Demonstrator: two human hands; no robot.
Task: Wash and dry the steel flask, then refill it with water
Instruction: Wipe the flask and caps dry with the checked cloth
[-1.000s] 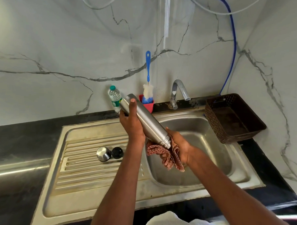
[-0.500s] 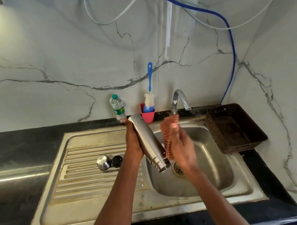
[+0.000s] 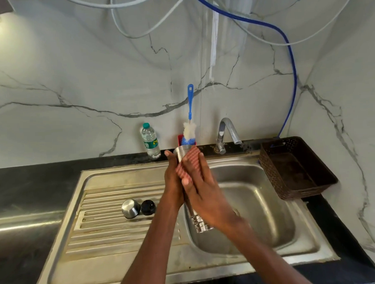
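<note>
Head view: the steel flask (image 3: 201, 223) is held upside down over the sink (image 3: 259, 205), its threaded mouth pointing down. The left hand (image 3: 173, 182) has its grip clamped round the body; the right hand (image 3: 205, 196) presses a reddish cloth (image 3: 188, 163) (checked) against it, fingers curled. Two caps (image 3: 139, 208) rest on the drainboard.
</note>
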